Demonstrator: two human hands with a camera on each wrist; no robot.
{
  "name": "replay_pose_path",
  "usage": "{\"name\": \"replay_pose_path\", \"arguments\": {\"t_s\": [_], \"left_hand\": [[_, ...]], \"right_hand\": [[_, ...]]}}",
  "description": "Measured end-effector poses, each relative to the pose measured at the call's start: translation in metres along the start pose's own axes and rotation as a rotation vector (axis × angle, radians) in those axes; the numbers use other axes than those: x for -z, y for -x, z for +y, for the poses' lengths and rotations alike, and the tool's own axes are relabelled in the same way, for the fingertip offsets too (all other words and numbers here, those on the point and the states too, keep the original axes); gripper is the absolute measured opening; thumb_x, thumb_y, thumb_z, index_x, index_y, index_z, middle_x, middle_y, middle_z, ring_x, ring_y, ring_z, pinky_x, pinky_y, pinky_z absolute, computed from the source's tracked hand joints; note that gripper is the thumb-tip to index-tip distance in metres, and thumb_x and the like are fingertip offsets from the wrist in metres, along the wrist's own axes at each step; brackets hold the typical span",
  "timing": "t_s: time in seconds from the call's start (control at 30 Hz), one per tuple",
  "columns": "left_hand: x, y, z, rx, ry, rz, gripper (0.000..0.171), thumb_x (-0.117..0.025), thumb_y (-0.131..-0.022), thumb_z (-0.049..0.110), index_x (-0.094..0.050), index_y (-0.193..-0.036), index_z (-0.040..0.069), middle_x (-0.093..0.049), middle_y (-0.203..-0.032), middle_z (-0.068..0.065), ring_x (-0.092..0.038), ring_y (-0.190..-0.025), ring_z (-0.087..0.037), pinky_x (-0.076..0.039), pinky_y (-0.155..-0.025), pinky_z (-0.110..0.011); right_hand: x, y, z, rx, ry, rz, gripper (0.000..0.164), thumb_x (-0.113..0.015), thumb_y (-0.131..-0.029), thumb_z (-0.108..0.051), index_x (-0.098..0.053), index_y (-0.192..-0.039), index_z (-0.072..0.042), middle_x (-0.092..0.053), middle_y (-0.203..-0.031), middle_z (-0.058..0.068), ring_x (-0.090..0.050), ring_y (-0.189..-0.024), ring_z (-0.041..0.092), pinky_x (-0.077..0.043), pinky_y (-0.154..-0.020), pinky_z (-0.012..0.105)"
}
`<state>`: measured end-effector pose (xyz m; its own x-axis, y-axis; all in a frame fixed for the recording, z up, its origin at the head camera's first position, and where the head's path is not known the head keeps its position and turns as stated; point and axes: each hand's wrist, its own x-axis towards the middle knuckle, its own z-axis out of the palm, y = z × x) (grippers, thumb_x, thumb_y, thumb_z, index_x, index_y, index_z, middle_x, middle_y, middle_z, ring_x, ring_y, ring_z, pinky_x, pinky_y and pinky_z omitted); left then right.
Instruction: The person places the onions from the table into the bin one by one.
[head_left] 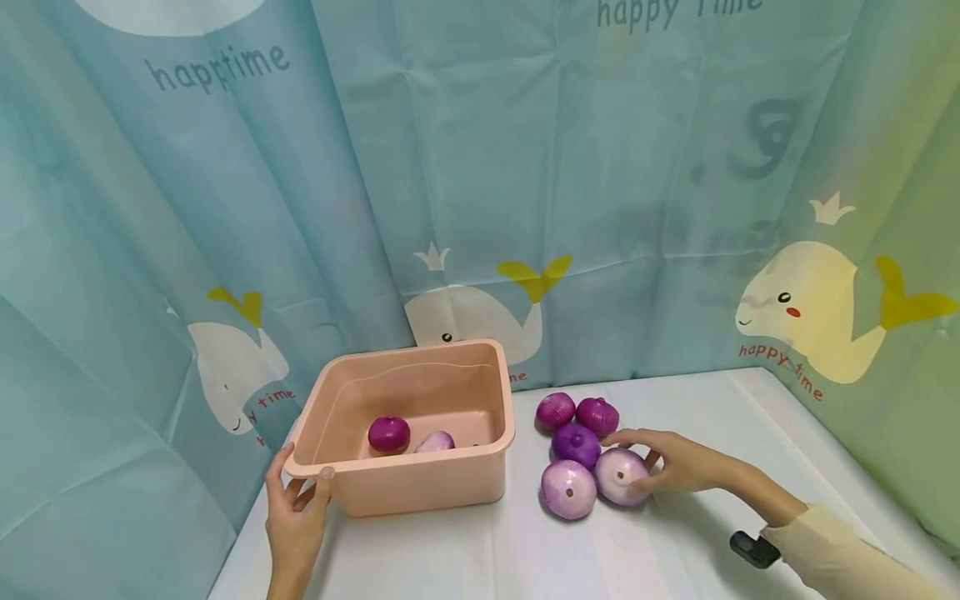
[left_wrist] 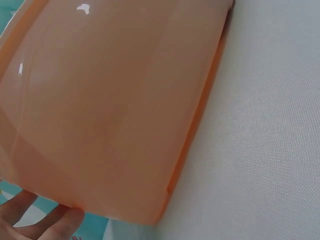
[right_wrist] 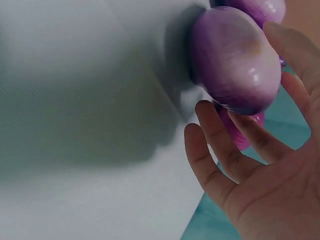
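In the head view, my left hand [head_left: 295, 521] holds the near left corner of a pink plastic bin [head_left: 420, 483], thumb at the front rim and fingers along the side. The left wrist view shows fingertips [left_wrist: 72, 220] against the bin's wall [left_wrist: 110, 110]. My right hand [head_left: 686, 462] spans a pale purple onion [head_left: 622, 479] on the table, thumb on its near side and index finger at its far side. In the right wrist view, the thumb lies against this onion [right_wrist: 235, 60], the other fingers bent around its lower side. Another pale onion [head_left: 568, 490] sits just left of it.
Behind lie a dark purple onion [head_left: 576, 444] and two reddish-purple onions, one left [head_left: 556, 411] and one right [head_left: 597, 415]. Inside the bin are a dark red onion [head_left: 389, 435] and a paler onion [head_left: 436, 442], partly hidden by the front wall. A blue whale-print curtain [head_left: 480, 167] backs the white table [head_left: 420, 558].
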<state>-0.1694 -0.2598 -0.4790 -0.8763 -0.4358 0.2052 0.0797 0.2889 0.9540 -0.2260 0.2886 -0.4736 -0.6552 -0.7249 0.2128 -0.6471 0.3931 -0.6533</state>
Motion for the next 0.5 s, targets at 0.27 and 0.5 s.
{"name": "replay_pose_path", "arguments": {"t_s": [0.27, 0.5], "left_hand": [[-0.0011, 0.0001, -0.0009, -0.027, -0.001, 0.013, 0.075, -0.069, -0.100, 0.024, -0.027, -0.162, 0.028, -0.037, -0.158, -0.020, -0.052, -0.100, 0.012, -0.049, -0.073, -0.005], [-0.0015, 0.0014, 0.0014, -0.025, -0.001, 0.019, 0.074, -0.069, -0.100, 0.025, -0.028, -0.161, 0.028, -0.039, -0.157, -0.019, -0.053, -0.099, 0.012, -0.049, -0.074, -0.005]], "right_hand": [[-0.0065, 0.0021, 0.0036, -0.024, -0.009, -0.010, 0.051, -0.079, -0.092, -0.020, -0.058, -0.138, -0.013, -0.062, -0.135, 0.012, -0.061, -0.109, 0.012, -0.057, -0.077, 0.030], [-0.0083, 0.0034, 0.0039, -0.043, -0.033, 0.010, 0.050, -0.079, -0.092, -0.022, -0.059, -0.138, -0.015, -0.061, -0.136, 0.012, -0.060, -0.111, 0.013, -0.058, -0.077, 0.031]]}}
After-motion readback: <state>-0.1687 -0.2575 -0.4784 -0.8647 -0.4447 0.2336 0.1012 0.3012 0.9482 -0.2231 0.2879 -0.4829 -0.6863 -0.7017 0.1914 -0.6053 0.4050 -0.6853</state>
